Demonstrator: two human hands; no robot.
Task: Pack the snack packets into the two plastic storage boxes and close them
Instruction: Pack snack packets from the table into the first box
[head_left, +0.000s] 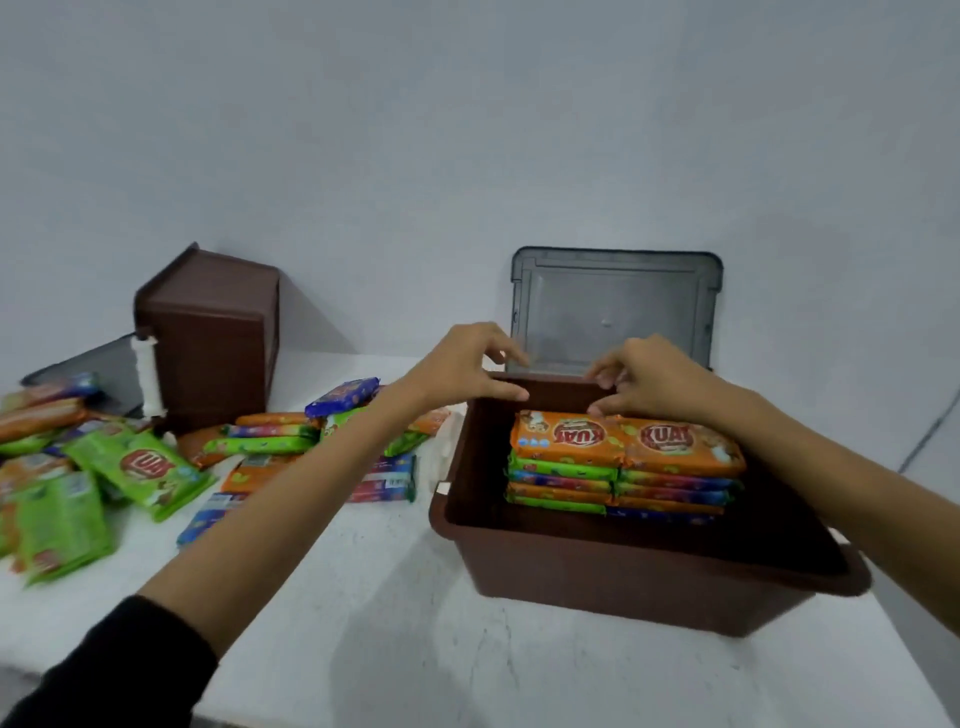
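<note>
One box (649, 561) holds two stacks (623, 483); many packets (140, 467) lie loose, second box (213, 343) apparently unpacked. Slack and empty, left hand (457, 369) hovers; right hand (654, 382) touches top packet (566, 439), grip unclear.

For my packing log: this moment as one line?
left hand: over brown box rim, empty | right hand: touching top orange packets | inside: two packet stacks | lid: leaning on wall

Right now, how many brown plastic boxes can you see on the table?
2. The open box sits at the right, holding stacked packets; the second box stands tipped on its side at the back left. None seems hidden.
</note>
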